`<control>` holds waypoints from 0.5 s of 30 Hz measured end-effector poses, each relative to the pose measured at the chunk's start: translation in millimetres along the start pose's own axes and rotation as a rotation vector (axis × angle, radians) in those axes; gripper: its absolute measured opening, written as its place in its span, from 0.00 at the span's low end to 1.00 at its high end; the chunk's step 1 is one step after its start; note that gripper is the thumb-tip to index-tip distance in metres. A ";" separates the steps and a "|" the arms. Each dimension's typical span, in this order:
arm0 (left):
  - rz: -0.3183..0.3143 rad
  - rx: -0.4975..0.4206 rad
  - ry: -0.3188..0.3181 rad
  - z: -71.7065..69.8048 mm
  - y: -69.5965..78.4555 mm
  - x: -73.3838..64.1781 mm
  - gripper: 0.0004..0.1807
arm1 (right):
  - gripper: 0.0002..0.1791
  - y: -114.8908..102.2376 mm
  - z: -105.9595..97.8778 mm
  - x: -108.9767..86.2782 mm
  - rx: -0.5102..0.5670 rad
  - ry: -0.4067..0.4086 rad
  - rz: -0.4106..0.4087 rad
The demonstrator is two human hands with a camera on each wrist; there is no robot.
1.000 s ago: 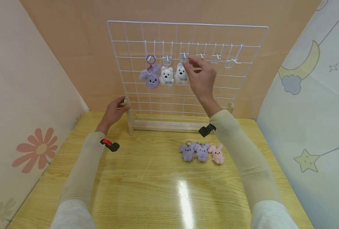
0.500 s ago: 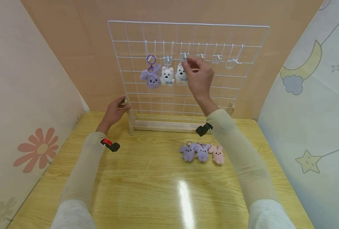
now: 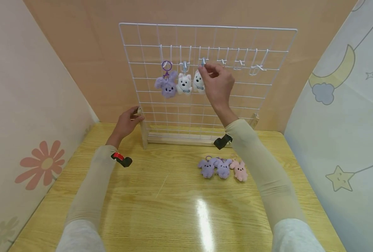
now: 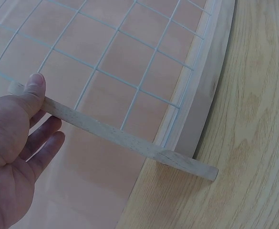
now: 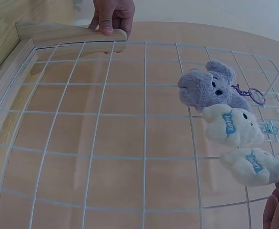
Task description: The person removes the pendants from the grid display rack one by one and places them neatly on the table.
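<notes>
My right hand (image 3: 219, 84) is up at the third hook of a white wire grid (image 3: 180, 102). Its thumb and forefinger pinch the blue clasp of a white dog plush keychain (image 3: 198, 82), whose ring is at the hook. To its left hang another white dog plush keychain (image 3: 184, 84) and a fluffy purple plush keychain (image 3: 167, 86) on a purple ring. My left hand (image 3: 125, 124) grips the upper end of the stand's wooden side post (image 4: 101, 129), thumb on the near face and fingers behind. In the right wrist view, the dog's body (image 5: 253, 166) hangs beside my fingertips.
On the wooden table (image 3: 136, 203) lie two purple plush keychains (image 3: 207, 168) and a pink one (image 3: 240, 171), in front of the stand's base rail (image 3: 180, 138). Bare white hooks (image 3: 239, 63) continue along the grid to the right. Patterned walls flank the table.
My right hand shifts slightly left and stays at the third hook, with the white dog plush turning a little. The left hand keeps its grip on the post.
</notes>
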State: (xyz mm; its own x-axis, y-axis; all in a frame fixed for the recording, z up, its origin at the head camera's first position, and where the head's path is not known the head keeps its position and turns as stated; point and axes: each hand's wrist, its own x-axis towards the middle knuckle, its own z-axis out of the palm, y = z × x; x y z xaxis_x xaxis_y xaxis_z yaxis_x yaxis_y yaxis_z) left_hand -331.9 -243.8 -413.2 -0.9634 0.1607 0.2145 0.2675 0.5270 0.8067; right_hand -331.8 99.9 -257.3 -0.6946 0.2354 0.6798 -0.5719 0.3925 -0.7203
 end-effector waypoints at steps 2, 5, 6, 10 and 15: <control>0.001 0.000 0.001 0.1 -0.2 0.1 0.34 | 0.16 -0.8 0.4 0.3 -0.007 -0.004 0.016; 0.003 -0.002 0.000 0.1 -0.3 0.2 0.34 | 0.16 -2.1 1.0 0.9 -0.010 -0.011 0.038; 0.003 -0.003 -0.001 0.1 -0.4 0.2 0.35 | 0.16 -2.5 1.1 1.2 -0.012 -0.013 0.044; 0.001 -0.006 -0.005 0.0 -0.3 -0.1 0.35 | 0.15 -4.0 1.4 1.6 -0.015 -0.015 0.061; 0.001 -0.013 -0.004 -0.5 -0.2 -0.6 0.35 | 0.13 -4.2 1.5 1.0 -0.015 -0.008 0.049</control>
State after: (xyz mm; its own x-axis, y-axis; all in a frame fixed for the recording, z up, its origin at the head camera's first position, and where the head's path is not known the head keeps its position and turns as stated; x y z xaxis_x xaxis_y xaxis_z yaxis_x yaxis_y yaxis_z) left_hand -331.5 -244.3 -413.2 -0.9632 0.1644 0.2128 0.2678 0.5161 0.8136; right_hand -330.8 97.1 -253.8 -0.7254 0.2475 0.6423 -0.5305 0.3935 -0.7508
